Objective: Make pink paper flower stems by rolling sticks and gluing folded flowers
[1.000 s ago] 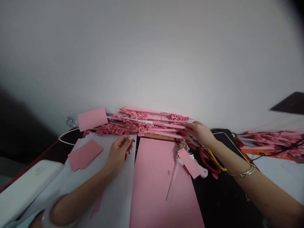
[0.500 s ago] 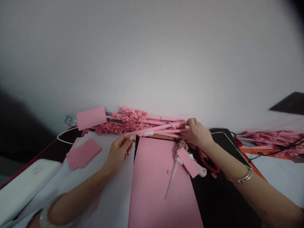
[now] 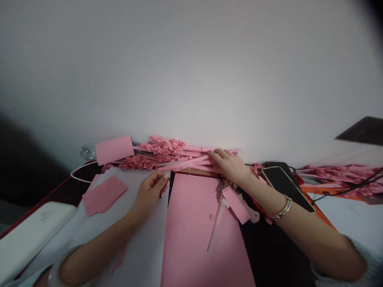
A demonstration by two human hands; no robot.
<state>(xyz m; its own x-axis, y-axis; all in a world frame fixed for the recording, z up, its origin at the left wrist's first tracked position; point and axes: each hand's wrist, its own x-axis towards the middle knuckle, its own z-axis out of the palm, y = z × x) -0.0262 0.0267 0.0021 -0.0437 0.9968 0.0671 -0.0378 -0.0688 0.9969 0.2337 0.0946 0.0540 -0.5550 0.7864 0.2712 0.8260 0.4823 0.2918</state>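
My left hand (image 3: 150, 189) is closed in a pinch at the near left end of a slim rolled pink paper tube (image 3: 184, 163). My right hand (image 3: 229, 165) lies over the tube's other end, fingers curled down around it; their tips are hidden. Behind the tube, bunches of folded pink paper flowers (image 3: 163, 144) on pink stems lie along the wall. Below the hands is a large pink paper sheet (image 3: 206, 231). A small pink strip (image 3: 235, 205) rests on a white tool by its upper right corner, partly covered.
Stacked pink paper pieces (image 3: 105, 194) lie on white paper at the left, near a white power bank (image 3: 38, 227). Another pink card (image 3: 114, 150) leans at the back. A phone (image 3: 287, 187) is beyond my right forearm, with more pink flowers (image 3: 344, 177) and a dark cable farther right.
My right hand has slid left along the tube and its fingers now lie flatter over it, uncovering more of the phone. My left hand has barely moved.
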